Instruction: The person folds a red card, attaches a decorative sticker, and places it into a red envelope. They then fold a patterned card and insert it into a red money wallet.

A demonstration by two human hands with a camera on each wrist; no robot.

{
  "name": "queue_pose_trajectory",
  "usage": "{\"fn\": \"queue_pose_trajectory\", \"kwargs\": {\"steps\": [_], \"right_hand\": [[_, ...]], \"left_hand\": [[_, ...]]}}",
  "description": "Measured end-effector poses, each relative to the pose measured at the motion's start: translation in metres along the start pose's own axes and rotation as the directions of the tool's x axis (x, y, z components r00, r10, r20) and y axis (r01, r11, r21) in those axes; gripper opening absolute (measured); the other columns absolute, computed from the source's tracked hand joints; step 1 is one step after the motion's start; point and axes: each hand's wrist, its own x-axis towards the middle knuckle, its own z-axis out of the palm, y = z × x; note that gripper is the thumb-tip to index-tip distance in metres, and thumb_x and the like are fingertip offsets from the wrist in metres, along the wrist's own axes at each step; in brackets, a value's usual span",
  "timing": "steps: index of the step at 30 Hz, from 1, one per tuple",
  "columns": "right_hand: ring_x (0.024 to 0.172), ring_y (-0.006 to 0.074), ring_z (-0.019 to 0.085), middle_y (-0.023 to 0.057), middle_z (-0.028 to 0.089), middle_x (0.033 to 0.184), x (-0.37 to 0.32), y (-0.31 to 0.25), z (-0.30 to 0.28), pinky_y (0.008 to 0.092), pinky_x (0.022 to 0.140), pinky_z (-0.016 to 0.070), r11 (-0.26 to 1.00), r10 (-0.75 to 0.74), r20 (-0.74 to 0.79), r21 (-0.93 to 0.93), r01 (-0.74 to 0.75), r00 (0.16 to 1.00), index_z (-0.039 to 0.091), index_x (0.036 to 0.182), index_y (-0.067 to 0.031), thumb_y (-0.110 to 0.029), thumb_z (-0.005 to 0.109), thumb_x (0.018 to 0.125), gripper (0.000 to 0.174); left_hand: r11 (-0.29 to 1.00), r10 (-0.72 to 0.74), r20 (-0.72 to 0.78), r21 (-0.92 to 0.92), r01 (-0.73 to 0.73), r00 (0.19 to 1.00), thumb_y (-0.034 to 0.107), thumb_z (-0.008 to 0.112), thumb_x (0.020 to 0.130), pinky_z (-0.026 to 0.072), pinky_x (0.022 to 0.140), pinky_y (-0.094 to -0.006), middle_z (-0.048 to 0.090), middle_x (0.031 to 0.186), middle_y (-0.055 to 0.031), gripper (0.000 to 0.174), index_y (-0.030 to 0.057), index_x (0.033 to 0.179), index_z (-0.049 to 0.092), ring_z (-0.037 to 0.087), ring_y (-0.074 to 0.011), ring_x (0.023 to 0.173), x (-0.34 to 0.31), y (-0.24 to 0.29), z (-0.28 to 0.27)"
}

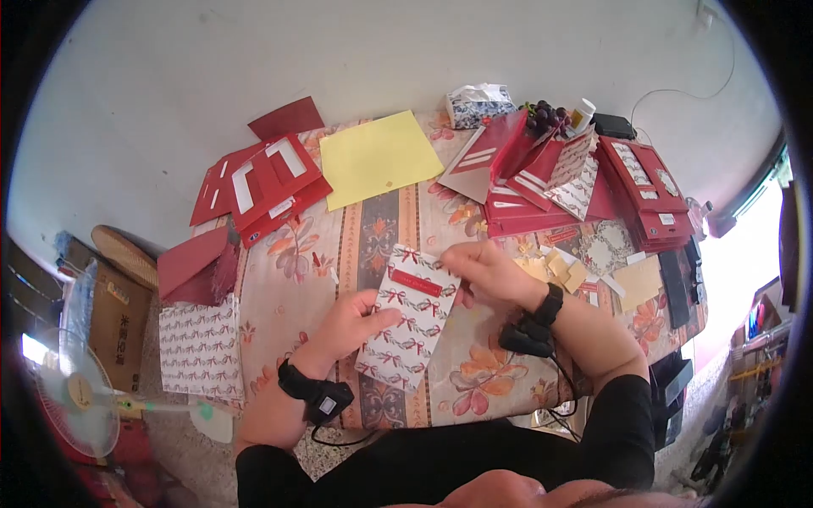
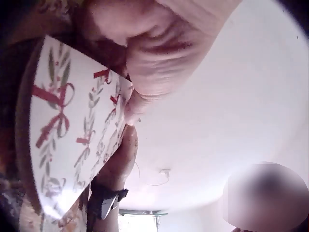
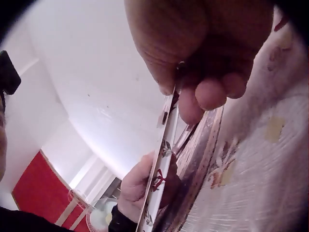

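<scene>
A white card (image 1: pixel 405 343) printed with wreaths and red bows, a red label strip near its top, is held up over the table. The left hand (image 1: pixel 349 326) grips its left edge, thumb on the front. At its upper right corner the right hand (image 1: pixel 484 269) pinches the card between thumb and fingers. In the left wrist view the printed card (image 2: pixel 77 130) spreads below the left hand (image 2: pixel 159 53). Seen nearly edge-on in the right wrist view, the card (image 3: pixel 158 179) runs from the right hand (image 3: pixel 203 53) down to the left hand (image 3: pixel 140 186).
A yellow sheet (image 1: pixel 377 161) lies at the back, with red folders (image 1: pixel 269 188) to its left and more red folders (image 1: pixel 648 190) at the right. Cream paper pieces (image 1: pixel 637 284) lie right of the right hand. Patterned paper (image 1: pixel 199 349) is at the left edge; a fan (image 1: pixel 78 391) stands beyond.
</scene>
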Motion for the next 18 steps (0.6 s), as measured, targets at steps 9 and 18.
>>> {"fn": "queue_pose_trajectory", "kwargs": {"steps": [9, 18], "right_hand": [[0.062, 0.0132, 0.06, 0.0088, 0.063, 0.075, 0.007, 0.016, 0.004, 0.0241, 0.057, 0.0482, 0.972, -0.055, 0.097, 0.231, 0.031, 0.994, 0.056, 0.091, 0.0014, -0.02, 0.048, 0.092, 0.023], [0.058, 0.0087, 0.057, 0.0022, 0.06, 0.069, 0.01, 0.033, 0.013, 0.0212, 0.054, 0.0471, 0.999, -0.051, -0.017, 0.011, 0.051, 0.999, 0.055, 0.082, 0.0012, -0.01, 0.05, 0.088, 0.014]], "left_hand": [[0.941, 0.054, -0.153, -0.322, -0.101, 0.987, 0.011, 0.055, 0.088, 0.0462, 0.079, -0.0253, 0.063, 0.099, -0.0042, 0.021, -0.0006, 0.105, 0.059, 0.058, -0.0093, 0.087, 0.007, -0.003, 0.002], [0.978, 0.092, -0.135, -0.176, -0.116, 0.986, 0.011, 0.056, 0.087, 0.0476, 0.078, -0.0253, 0.063, 0.097, -0.0048, 0.023, -0.0015, 0.106, 0.058, 0.058, -0.0097, 0.086, 0.001, 0.006, 0.013]]}}
